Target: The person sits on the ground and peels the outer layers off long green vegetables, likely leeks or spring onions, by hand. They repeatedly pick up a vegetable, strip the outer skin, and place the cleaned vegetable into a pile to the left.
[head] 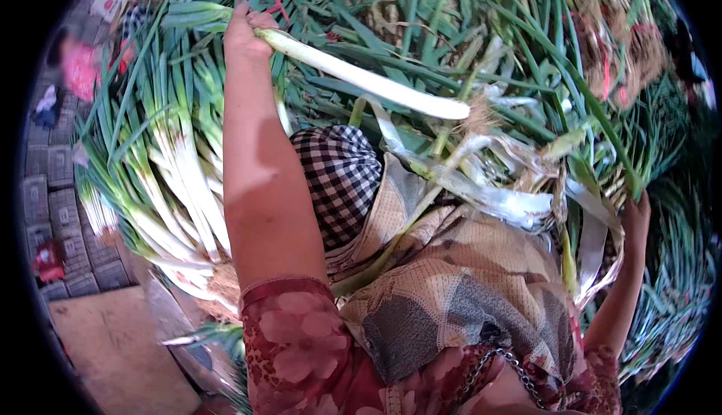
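My left hand point(248, 31) is closed around a large green onion point(366, 74) near where its leaves begin; the white stalk slants down to the right and ends in a tuft of roots. At the right, my right hand point(636, 212) grips green onion leaves point(609, 127) together with stripped outer leaves, its fingers partly hidden. Loose pale peelings point(507, 201) trail across my lap, over a patterned cloth apron point(451, 279). A cleaned heap of green onions with white stalks point(186, 178) lies to the left of my left forearm.
Bundles of green onions with brown roots and red ties point(615, 54) are piled at the upper right. More green leaves point(361, 20) spread ahead. A person in pink point(82, 71) is at the far left, by grey paving point(65, 212). A flat brown board point(121, 353) lies lower left.
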Demonstrator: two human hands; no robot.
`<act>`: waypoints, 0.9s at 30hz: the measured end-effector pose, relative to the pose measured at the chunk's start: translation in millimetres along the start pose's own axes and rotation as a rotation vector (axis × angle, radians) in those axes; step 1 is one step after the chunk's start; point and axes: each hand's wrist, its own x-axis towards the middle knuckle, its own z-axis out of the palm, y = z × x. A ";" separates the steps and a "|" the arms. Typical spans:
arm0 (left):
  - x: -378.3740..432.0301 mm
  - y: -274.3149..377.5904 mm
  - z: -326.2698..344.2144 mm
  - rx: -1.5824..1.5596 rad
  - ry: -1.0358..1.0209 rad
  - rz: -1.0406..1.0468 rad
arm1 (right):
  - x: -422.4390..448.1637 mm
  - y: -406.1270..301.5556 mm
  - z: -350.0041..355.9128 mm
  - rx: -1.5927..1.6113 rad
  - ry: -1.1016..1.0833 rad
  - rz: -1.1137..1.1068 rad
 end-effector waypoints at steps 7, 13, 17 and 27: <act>-23.6 -37.0 58.1 -0.440 -0.729 -0.200 | -53.0 -155.2 91.0 -0.046 -0.380 -0.875; -48.7 -58.2 95.7 -0.358 -1.139 -0.137 | -77.8 -190.7 143.6 -0.261 -1.066 -0.717; -52.2 -54.9 94.1 -0.263 -1.192 -0.112 | -79.7 -126.9 194.2 -0.063 -0.782 -0.844; -12.4 -81.6 64.8 0.393 -0.045 -0.175 | -86.3 -148.8 177.9 0.157 -1.244 -0.706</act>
